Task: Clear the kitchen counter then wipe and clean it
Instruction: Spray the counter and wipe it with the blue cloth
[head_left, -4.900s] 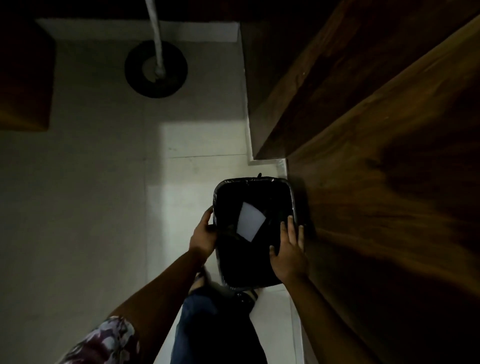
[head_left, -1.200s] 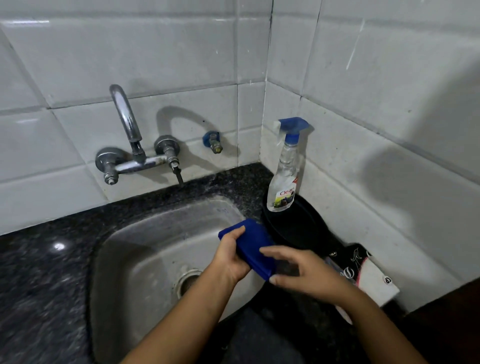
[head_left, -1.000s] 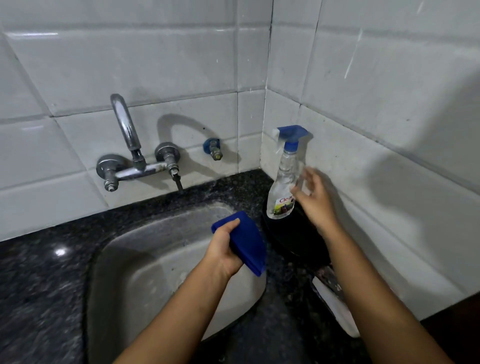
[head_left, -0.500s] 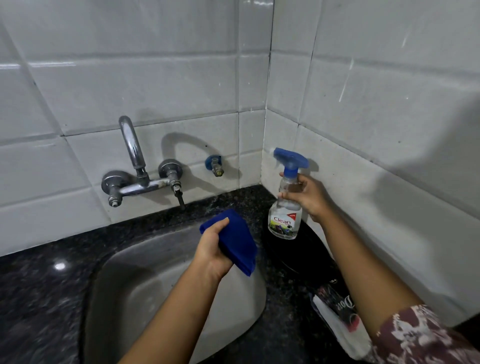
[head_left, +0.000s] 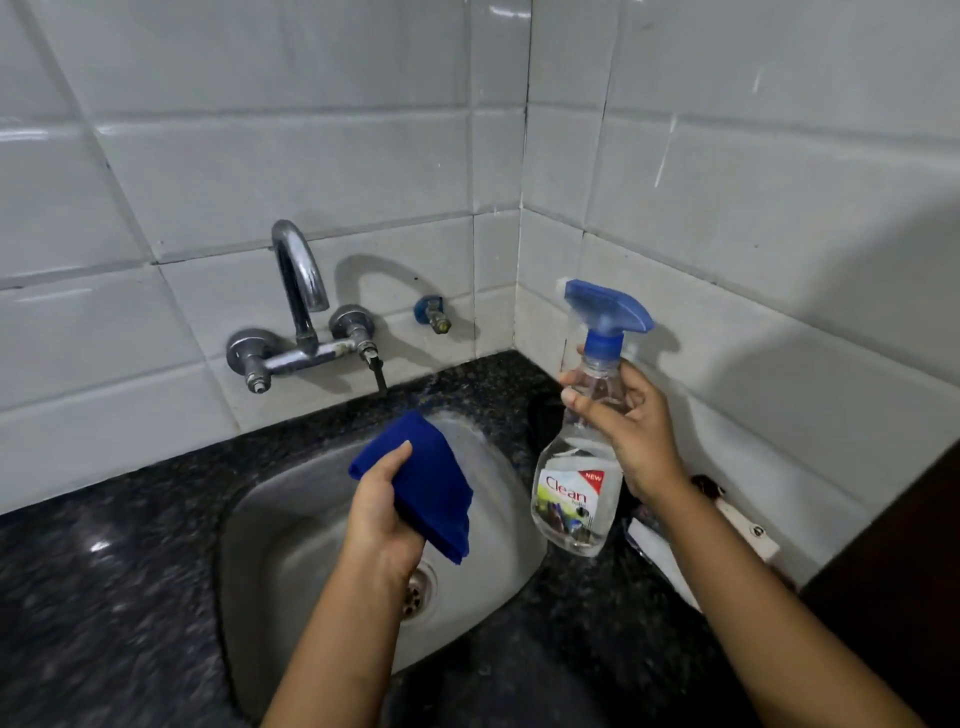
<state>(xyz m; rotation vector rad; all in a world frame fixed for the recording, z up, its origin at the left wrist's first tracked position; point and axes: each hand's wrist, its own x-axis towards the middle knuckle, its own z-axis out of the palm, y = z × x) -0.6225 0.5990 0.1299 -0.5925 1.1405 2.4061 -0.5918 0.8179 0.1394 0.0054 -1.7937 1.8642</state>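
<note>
My left hand (head_left: 378, 512) grips a folded blue cloth (head_left: 428, 483) above the steel sink (head_left: 291, 525). My right hand (head_left: 631, 426) is wrapped around the neck of a clear spray bottle (head_left: 576, 493) with a blue trigger head and a "Clean" label, held in the air over the sink's right rim. The black speckled counter (head_left: 104, 582) surrounds the sink.
A chrome wall tap (head_left: 298, 322) juts out over the sink's back edge, with a small blue valve (head_left: 434, 317) to its right. White tiled walls meet in a corner. A black round item (head_left: 543, 421) and a white-and-black packet (head_left: 737, 525) lie on the counter under my right arm.
My right hand has lifted the spray bottle off the counter and brought it toward me and up. The left hand with the cloth stays over the sink.
</note>
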